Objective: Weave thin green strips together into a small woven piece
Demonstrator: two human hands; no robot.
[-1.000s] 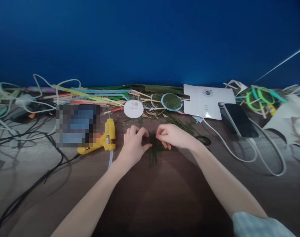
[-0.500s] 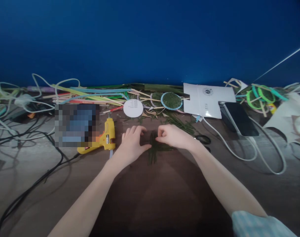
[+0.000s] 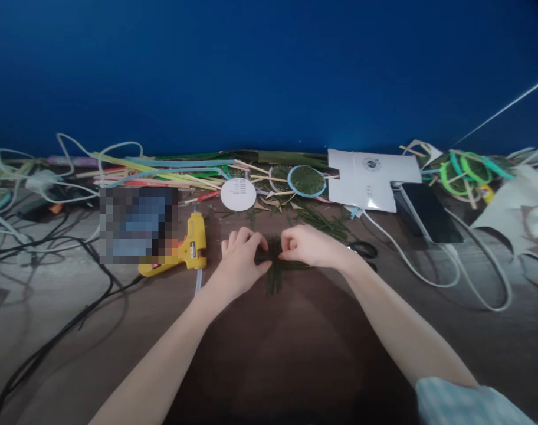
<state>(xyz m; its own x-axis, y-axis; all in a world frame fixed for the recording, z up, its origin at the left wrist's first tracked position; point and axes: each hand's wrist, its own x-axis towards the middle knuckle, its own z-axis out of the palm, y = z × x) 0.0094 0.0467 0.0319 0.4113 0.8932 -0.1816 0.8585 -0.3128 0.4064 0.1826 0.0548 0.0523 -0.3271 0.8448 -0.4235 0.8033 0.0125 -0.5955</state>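
On table [image 3: 295,354], L hand [image 3: 240,257] & R hand [image 3: 311,245], fingertips narrow, flank green cross [image 3: 274,282] left & right; can't tell if either grips it. Crossing looks done, but ends hang loose, so prob. unfinished; cut strips [image 3: 328,224] far right lie apart, prob. unused

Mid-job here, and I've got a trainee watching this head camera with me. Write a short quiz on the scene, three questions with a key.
1. Which lies between the left hand and the right hand?
A) a phone
B) dark green strips
C) a white card
2. True or false: the yellow glue gun lies to the left of the left hand.
3. Fill in: the round green piece behind the hands has a ____ rim.

Key: 1 B; 2 true; 3 light blue.
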